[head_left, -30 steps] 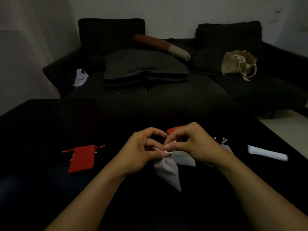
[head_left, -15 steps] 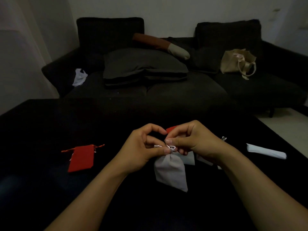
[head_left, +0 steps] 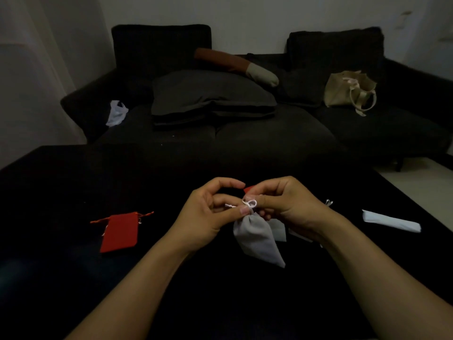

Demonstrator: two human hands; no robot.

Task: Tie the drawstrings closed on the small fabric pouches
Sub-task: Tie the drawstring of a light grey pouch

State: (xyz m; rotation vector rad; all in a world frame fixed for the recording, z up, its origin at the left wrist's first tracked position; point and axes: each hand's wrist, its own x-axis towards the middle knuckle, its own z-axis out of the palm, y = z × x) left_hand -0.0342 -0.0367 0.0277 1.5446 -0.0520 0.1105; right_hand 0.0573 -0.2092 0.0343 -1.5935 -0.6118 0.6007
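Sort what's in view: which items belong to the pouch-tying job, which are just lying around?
Job:
- grey pouch, drawstring pinched by left hand and right hand
- red pouch on the black table
- pale pouches under the right hand

Lying about:
- white roll
- sofa: cushions, beige tote bag, white plastic bag

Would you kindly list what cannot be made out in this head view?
- Knot in the white drawstring: too small, fingers cover it.
- Pouches behind the grey pouch: hidden by the right hand.
- Red scrap between both hands: mostly covered.
- Left hand palm: turned away.
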